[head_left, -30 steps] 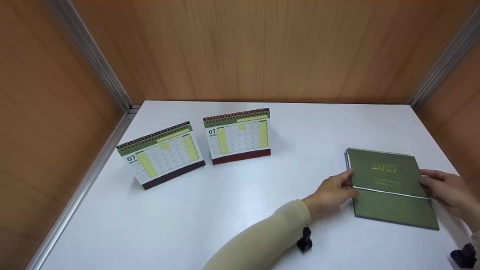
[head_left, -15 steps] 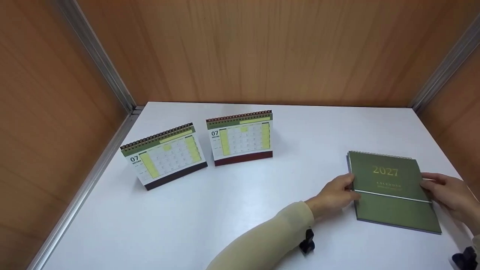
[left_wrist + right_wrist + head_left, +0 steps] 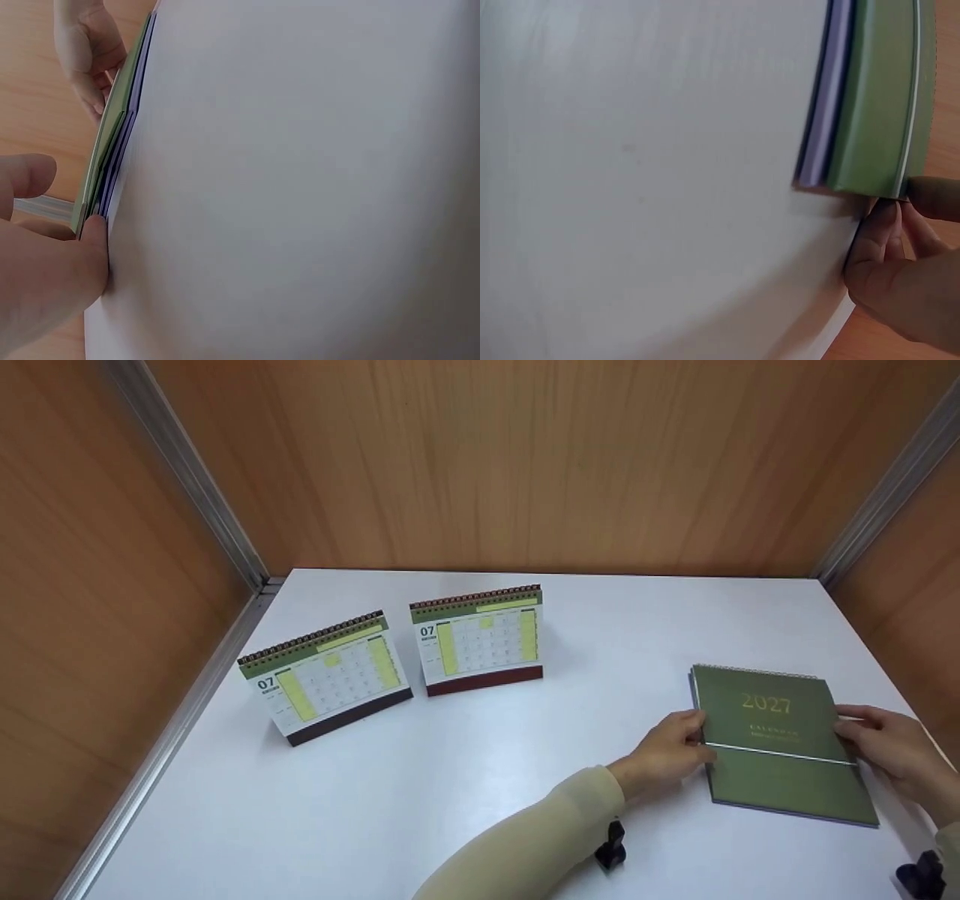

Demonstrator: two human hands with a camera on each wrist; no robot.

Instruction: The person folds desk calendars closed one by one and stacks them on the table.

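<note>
A green desk calendar (image 3: 787, 787) with "2027" in gold lettering lies folded flat at the table's right side. Beneath it a purple layer (image 3: 830, 112) shows along the edge, so the pair forms a stack. On the left edge my left hand (image 3: 667, 750) grips the stack, fingertips at its side. My right hand (image 3: 896, 746) holds the opposite edge, thumb near the top cover and fingers curled against the side. Farther left stand two opened desk calendars, one with a dark base strip (image 3: 349, 716) and one with a dark red strip (image 3: 485, 681), both showing page 07.
The white table (image 3: 315, 825) is bounded by a wood-grain back panel (image 3: 525, 465) and side panels with metal corner strips. The right panel (image 3: 907, 592) rises close beyond the right hand. A black wrist mount (image 3: 611, 847) hangs by the left cuff.
The head view tilts slightly. Both hands stay at the edges of the green calendar, and the standing calendars keep their places on the table.
</note>
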